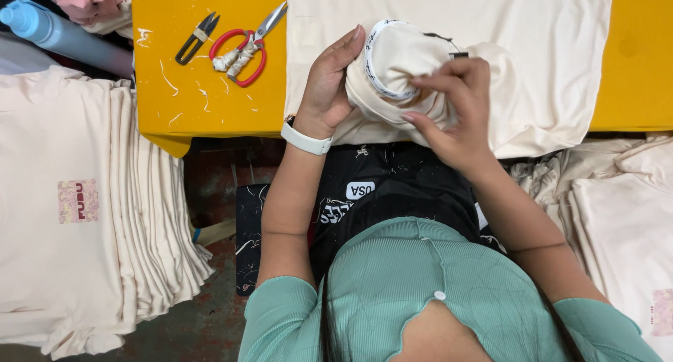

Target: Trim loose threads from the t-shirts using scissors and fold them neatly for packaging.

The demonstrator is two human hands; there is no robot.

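A cream T-shirt (491, 25) lies spread on the yellow table (210, 103), its neck part (396, 60) bunched up with the printed inner neck tape showing. My left hand (326, 89), with a white wristband, cups the bunched neck from the left. My right hand (456, 110) pinches the fabric from the right, beside a small dark tag at the collar.
Red-handled scissors (245, 50) and small black thread snips (196, 38) lie on the table at the left. A tall stack of folded cream shirts (91, 215) stands at the left, more cream shirts (617, 208) at the right. A blue bottle (49, 29) lies at the top left.
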